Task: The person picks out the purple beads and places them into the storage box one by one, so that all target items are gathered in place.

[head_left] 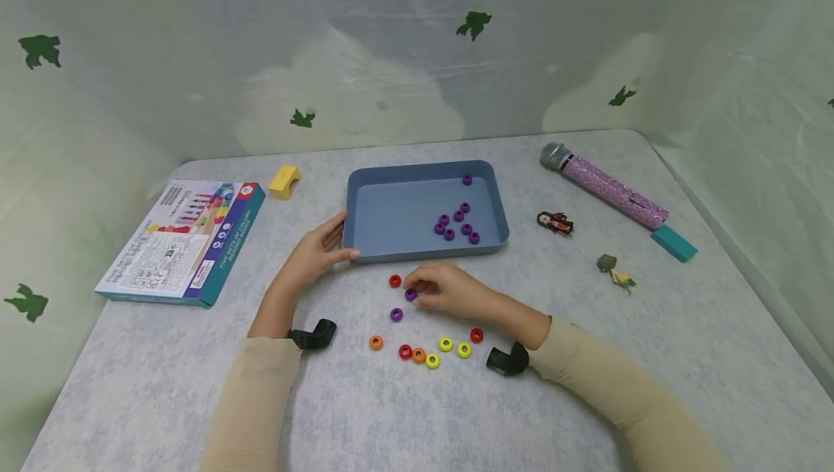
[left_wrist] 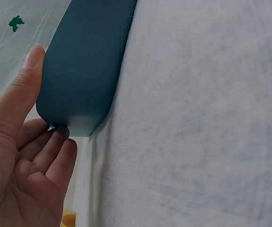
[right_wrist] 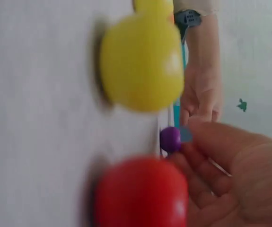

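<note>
My left hand (head_left: pixel 314 253) holds the left front corner of a blue-grey tray (head_left: pixel 391 215), thumb along its front wall and fingers at its left side. The left wrist view shows the curled fingertips against the tray's corner (left_wrist: pixel 74 94). In front of the tray, my right hand (head_left: pixel 454 289) pinches a purple bead (head_left: pixel 410 295) between thumb and fingers, low over the table. Beside it lie another purple bead (head_left: pixel 396 315) and a red bead (head_left: pixel 394 281). Several purple beads (head_left: pixel 459 216) sit in the tray's right half.
Nearer me lie orange (head_left: pixel 376 342), red (head_left: pixel 477 335) and yellow beads (head_left: pixel 464 350). At left are a flat box (head_left: pixel 176 240) and a yellow arch block (head_left: pixel 284 182). At right lie a glittery microphone (head_left: pixel 606 186), a small figure (head_left: pixel 555 223) and a small trinket (head_left: pixel 615 273).
</note>
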Tool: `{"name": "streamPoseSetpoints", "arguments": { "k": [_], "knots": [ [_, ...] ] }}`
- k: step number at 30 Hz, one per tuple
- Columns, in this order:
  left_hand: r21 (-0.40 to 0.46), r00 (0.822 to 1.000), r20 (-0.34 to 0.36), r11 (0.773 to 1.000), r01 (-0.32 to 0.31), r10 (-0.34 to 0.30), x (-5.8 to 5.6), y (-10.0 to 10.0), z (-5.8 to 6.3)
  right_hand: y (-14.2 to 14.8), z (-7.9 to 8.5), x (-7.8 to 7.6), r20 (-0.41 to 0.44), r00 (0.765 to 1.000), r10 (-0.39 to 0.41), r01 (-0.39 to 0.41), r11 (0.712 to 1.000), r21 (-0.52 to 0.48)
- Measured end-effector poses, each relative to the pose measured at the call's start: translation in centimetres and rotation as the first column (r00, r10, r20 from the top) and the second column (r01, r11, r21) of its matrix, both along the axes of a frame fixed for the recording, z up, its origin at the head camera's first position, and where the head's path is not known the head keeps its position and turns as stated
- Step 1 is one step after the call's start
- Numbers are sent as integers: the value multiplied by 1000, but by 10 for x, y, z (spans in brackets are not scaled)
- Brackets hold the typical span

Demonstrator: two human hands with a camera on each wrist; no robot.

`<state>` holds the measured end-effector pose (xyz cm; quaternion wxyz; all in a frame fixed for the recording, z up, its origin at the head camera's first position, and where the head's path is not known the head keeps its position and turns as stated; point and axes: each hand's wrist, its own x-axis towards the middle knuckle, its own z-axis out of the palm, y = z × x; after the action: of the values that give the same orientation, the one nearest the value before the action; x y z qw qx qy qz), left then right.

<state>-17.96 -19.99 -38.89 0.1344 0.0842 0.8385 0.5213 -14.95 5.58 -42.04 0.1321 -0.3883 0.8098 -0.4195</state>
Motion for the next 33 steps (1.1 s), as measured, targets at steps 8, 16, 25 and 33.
{"name": "streamPoseSetpoints", "arguments": {
  "k": [8, 16, 25, 33],
  "knots": [
    [5, 1000, 9, 1000, -6, 6, 1, 0, 1, -6, -8, -1, -72, 997, -9, 13, 999, 53],
    [18, 1000, 7, 1000, -3, 3, 1, -1, 1, 0, 19, -13, 9, 998, -70, 70, 997, -31],
    [29, 1000, 0, 1000, 8, -8, 0, -1, -1, 31, 32, -66, 41, 956, -289, 291, 953, -84],
    [21, 1000, -4, 1000, 8, -8, 1, -1, 0, 46, 15, -88, 79, 922, -379, 374, 924, 78]
  ]
}}
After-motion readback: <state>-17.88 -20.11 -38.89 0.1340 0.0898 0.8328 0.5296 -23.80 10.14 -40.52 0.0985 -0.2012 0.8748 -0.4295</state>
